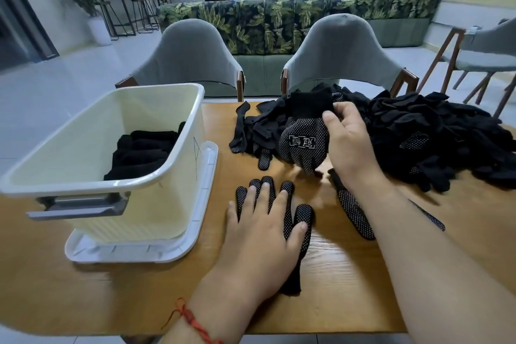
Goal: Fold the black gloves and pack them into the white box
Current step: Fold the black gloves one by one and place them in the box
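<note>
On the wooden table (349, 274), just in front of the person, the flat glove (303, 218) lies dotted side up, its fingers pointing away and its cuff toward the body; the left hand (262, 229) rests on it, fingers straight and spread, pressing it down. Beyond it and slightly to the right, the right hand (349, 142) pinches the lifted glove (304, 142) by its edge between thumb and curled fingers; this one's long axis runs the other way, cuff far and up, fingers hanging near the table, so it probably has to be turned before it can be laid on its mate. The loose pile of gloves (432, 142) spreads behind and to the right of that hand; a stray glove (354, 212) lies under the right forearm, close to the landing spot, and could get caught up. The white box (167, 126) stands to the left on its lid (195, 243), nearer the left hand, with folded gloves (142, 153) already inside; nothing lies between it and the flat glove.
</note>
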A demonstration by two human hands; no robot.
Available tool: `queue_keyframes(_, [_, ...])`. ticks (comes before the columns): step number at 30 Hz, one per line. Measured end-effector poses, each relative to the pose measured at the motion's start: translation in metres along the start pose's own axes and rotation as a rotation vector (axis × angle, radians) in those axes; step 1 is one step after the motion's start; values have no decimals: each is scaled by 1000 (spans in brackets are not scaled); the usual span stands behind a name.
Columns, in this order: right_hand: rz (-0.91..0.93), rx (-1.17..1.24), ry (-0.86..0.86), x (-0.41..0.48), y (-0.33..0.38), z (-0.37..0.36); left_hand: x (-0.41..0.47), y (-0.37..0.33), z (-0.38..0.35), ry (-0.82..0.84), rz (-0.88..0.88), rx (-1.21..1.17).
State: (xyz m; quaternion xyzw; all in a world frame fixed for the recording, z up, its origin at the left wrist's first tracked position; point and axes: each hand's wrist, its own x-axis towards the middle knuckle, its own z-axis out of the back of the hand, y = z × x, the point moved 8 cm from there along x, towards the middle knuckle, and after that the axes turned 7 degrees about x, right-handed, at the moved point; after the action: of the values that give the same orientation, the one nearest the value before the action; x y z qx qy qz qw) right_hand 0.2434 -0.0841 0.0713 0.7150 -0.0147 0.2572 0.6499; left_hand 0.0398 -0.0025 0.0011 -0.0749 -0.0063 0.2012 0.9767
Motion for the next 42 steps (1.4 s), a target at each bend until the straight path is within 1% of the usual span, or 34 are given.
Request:
queue_keyframes(5, [-117, 209, 132, 1, -3, -7, -2, -3, 1, 1, -16, 2])
queue_keyframes(11, [-190, 474, 111, 3, 3, -6, -2, -5, 1, -16, -15, -1])
queue_keyframes(15, [-232, 559, 146, 3, 3, -8, -3, -7, 3, -5, -29, -13])
queue_keyframes(18, [-171, 546, 184, 2, 7, -10, -1, 0, 10, -26, -43, -64])
queue_keyframes(20, [-109, 540, 223, 1, 12, -15, 2, 14, 23, -108, -32, -113])
queue_keyframes(22, [-85, 499, 242, -1, 12, -19, 4, 30, 36, -202, -20, -163])
queue_keyframes(24, [-82, 414, 231, -2, 10, -19, 4, 38, 42, -235, -35, -213])
queue_keyframes(28, [-109, 403, 263, -4, 11, -23, 0, 20, 34, -191, -140, -183])
queue_keyframes(30, [-38, 394, 300, -6, 20, -24, -1, 13, 29, -165, -153, -132])
queue_keyframes(33, [110, 375, 259, -10, 36, -21, -2, 10, 28, -143, -151, -106])
queue_keyframes(35, [166, 369, 268, -14, 40, -23, -2, 13, 25, -113, -149, -105])
queue_keyframes(39, [158, 328, 345, -20, 35, -36, -2, 14, 20, -35, -174, -84])
queue_keyframes(42, [147, 304, 366, -20, 29, -41, -2, 14, 16, -20, -174, -92])
